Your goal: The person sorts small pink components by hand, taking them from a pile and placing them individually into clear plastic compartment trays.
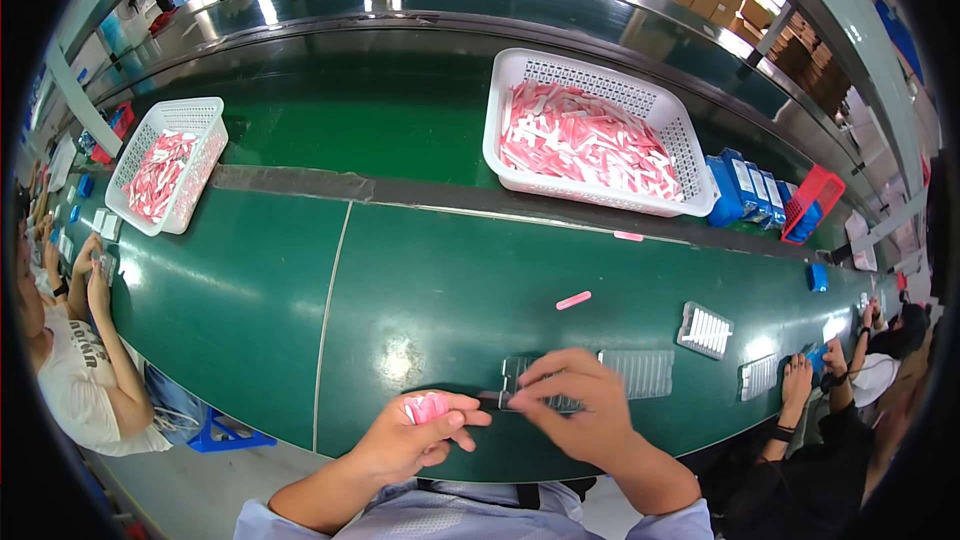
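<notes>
Several small pink-and-white plastic sticks (pixel 425 407) lie bundled in my left hand (pixel 400 445), its fingers curled round them. My right hand (pixel 585 408) hovers over a clear ribbed plastic tray (pixel 515 370), thumb and forefinger pinched close together at its left end. Whatever the pinch holds, if anything, is too small to make out. Part of that tray is hidden behind the fingers. Just right of it lies a second clear ribbed tray (pixel 645 373). A single pink stick (pixel 573 300) rests on the green table beyond my hands.
Heaped pink-and-white sticks fill a large white basket (pixel 500 165) at the back and a smaller one (pixel 205 175) at left. A tray of white pieces (pixel 705 330) lies right. Blue packs (pixel 745 190) stand beside a red basket (pixel 815 195). Co-workers sit at both sides.
</notes>
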Motion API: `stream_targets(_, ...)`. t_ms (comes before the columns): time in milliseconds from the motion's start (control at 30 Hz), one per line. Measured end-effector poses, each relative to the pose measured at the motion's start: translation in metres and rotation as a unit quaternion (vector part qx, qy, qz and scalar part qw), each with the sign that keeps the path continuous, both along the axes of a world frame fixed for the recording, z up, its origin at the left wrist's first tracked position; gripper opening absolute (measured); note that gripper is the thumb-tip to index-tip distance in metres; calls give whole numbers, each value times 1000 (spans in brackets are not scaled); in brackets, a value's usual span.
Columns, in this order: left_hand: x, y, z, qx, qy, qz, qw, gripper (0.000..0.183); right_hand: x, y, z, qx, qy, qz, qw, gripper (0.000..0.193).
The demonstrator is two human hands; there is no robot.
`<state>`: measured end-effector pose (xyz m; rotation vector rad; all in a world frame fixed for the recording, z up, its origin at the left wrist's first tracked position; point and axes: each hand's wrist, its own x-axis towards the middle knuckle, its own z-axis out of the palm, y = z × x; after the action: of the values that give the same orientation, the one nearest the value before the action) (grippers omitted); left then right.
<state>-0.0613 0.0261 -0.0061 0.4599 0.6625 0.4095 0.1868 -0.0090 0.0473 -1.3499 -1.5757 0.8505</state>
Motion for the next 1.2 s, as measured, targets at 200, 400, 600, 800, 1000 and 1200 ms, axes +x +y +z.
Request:
stream_targets(200, 0, 4, 5, -55, -17, 34, 998, 45, 1, -11, -13, 133, -403, -74, 902, 14)
stream_targets(400, 0, 11, 15, -86, -57, -21, 994, 51, -13, -30, -11, 59, -420, 0, 906, 29)
stream_targets(600, 0, 9, 6, -47, -73, -64, 994, 49, 3, -34, 0, -11, -385, -3, 923, 38)
stream_targets(800, 17, 6, 11, -22, -109, -136, 984, 40, 6, -17, -3, 33, -123, 8, 992, 35)
stream_targets(1000, 21, 3, 9, 21, -37, -141, 989, 34, 6, -12, -11, -5, -39, 20, 999, 13)
stream_targets(1200, 18, 0, 9, -17, -1, -95, 995, 38, 35, -11, -18, 215, -315, -63, 922, 18)
